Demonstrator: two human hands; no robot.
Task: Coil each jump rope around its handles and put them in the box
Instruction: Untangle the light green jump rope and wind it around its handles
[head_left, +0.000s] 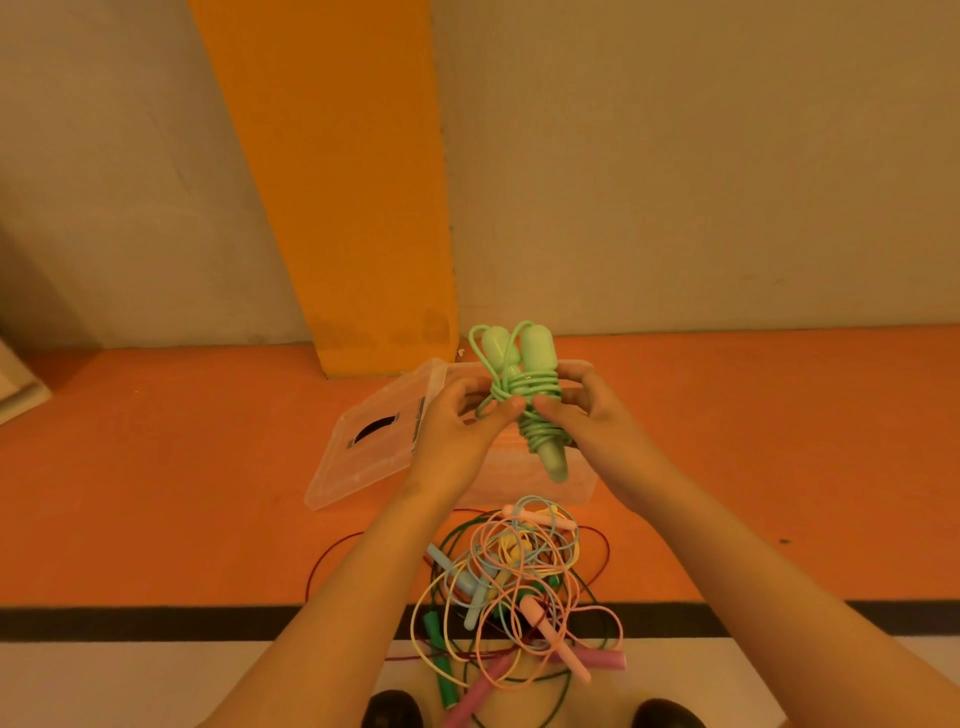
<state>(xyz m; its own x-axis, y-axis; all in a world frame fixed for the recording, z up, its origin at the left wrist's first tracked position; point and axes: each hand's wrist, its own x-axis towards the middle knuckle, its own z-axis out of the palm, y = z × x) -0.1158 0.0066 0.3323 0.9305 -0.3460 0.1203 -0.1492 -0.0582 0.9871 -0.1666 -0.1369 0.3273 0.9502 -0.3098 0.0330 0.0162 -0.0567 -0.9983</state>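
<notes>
A light green jump rope (535, 364) is held up in front of me, its cord wound around both handles. My left hand (462, 421) pinches the coil from the left. My right hand (587, 415) grips it from the right, fingers curled around the handles. Behind and below the hands a clear plastic box (524, 475) stands on the orange floor, mostly hidden by them. A tangled pile of jump ropes (519, 587) in pink, peach, blue, yellow and dark green lies on the floor below my forearms.
The clear box lid (371, 441) leans at the left of the box. An orange pillar (343, 197) rises behind, against a pale wall. A black floor stripe (156, 621) crosses under the pile. Shoe tips (392, 709) show at the bottom edge.
</notes>
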